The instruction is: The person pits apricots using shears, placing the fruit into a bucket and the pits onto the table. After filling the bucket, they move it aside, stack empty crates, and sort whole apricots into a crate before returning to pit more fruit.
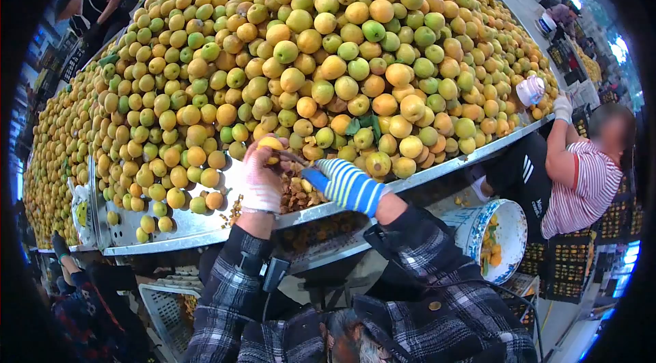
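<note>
A large heap of yellow, orange and green fruit (301, 55) covers the metal table (171, 234). My left hand (261, 175), in a pinkish-white glove, is closed around a yellow fruit (271, 143) at the near edge of the heap. Just to its right, my right hand (348, 184), in a blue and white striped glove, has its fingers curled around something too small to make out, close to the held fruit. Brown scraps (295, 195) lie on the table between and below the hands.
A white and blue bucket (502, 240) with fruit pieces inside stands right of my sleeve. A person in a striped shirt (581, 175) sits at the right. A white crate (167, 308) is low at the left. Other people stand around the far and left table edges.
</note>
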Action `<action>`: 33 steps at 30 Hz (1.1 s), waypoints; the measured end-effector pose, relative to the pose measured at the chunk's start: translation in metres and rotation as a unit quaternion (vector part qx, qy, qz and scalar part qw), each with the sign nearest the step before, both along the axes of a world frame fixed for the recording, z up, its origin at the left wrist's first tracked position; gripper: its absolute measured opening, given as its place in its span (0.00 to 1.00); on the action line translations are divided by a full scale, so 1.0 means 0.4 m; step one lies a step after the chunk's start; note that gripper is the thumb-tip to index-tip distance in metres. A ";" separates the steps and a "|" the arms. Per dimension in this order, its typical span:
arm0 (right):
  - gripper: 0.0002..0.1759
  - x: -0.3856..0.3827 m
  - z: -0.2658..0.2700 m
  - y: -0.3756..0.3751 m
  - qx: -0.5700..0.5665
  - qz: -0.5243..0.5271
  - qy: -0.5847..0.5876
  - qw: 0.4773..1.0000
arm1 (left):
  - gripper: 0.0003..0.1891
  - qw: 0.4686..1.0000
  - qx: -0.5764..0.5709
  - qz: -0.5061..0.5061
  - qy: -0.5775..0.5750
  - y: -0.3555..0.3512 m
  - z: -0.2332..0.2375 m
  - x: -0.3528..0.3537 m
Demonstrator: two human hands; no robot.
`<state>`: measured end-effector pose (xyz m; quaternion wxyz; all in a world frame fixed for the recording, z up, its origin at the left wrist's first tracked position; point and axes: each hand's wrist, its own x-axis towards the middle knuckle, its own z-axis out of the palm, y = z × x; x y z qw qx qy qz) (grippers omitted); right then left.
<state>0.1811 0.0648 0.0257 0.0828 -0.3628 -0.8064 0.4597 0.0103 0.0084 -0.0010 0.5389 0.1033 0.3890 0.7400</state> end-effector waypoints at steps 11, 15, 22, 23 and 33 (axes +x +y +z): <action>0.24 0.007 -0.008 0.049 0.167 -0.130 0.146 0.966 | 0.21 0.970 0.027 -0.194 0.140 -0.022 0.074 0.068; 0.17 0.010 -0.007 0.063 -0.040 -0.197 0.242 0.949 | 0.25 0.981 0.015 -0.184 0.063 -0.014 0.065 0.060; 0.22 0.001 -0.009 0.062 0.142 -0.116 0.177 0.967 | 0.22 0.902 -0.028 -0.164 0.398 -0.034 0.085 0.067; 0.22 -0.001 -0.005 0.060 0.153 -0.120 0.188 0.963 | 0.21 0.884 -0.016 -0.148 0.444 -0.035 0.083 0.065; 0.26 -0.033 -0.041 0.015 0.150 -0.124 0.048 0.980 | 0.25 0.993 0.092 -0.067 -0.040 -0.017 0.060 0.084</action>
